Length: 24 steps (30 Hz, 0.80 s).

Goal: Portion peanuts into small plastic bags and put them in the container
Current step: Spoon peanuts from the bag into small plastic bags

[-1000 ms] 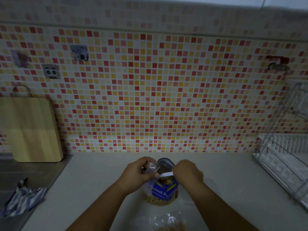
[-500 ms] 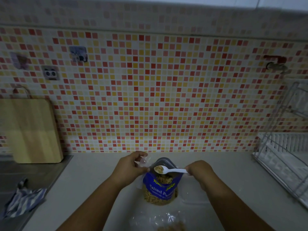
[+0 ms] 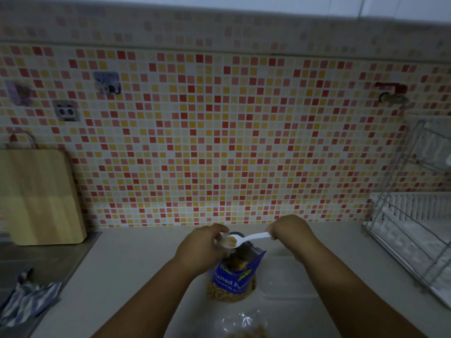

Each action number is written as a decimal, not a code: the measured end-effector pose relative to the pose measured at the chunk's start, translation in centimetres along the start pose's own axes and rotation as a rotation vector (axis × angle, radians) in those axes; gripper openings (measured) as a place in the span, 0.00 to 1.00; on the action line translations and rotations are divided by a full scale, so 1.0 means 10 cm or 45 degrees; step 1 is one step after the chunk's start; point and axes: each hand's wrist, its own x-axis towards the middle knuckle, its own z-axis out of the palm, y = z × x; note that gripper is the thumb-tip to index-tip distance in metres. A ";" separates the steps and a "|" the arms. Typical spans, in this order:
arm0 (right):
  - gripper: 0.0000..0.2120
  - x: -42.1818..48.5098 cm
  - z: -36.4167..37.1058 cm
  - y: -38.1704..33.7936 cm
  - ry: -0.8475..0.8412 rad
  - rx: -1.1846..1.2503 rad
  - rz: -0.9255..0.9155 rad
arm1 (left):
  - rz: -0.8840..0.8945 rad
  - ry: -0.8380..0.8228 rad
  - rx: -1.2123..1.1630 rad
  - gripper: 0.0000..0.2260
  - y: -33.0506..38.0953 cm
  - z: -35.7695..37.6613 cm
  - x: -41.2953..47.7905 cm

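Observation:
A blue bag of salted peanuts [image 3: 234, 281] stands open on the counter in front of me. My right hand [image 3: 291, 231] grips the handle of a white plastic spoon [image 3: 246, 239] whose bowl carries peanuts. The bowl is at the mouth of a small clear plastic bag [image 3: 225, 240] pinched in my left hand [image 3: 202, 247], just above the peanut bag. A clear plastic container [image 3: 285, 279] lies to the right of the peanut bag, under my right forearm. More clear bags with peanuts [image 3: 244, 325] lie at the bottom edge.
A wooden cutting board [image 3: 39, 196] leans on the tiled wall at the left, above a steel sink [image 3: 36, 259] with a striped cloth [image 3: 26, 301]. A wire dish rack [image 3: 412, 230] stands at the right.
My right hand lifted the spoon out of the peanut bag with peanuts on it and carried it left to the small bag. My left hand raised that bag slightly.

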 end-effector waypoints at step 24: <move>0.13 -0.10 0.47 -0.21 0.443 -0.278 -0.612 | -0.237 0.048 -0.576 0.17 -0.20 -0.08 -0.03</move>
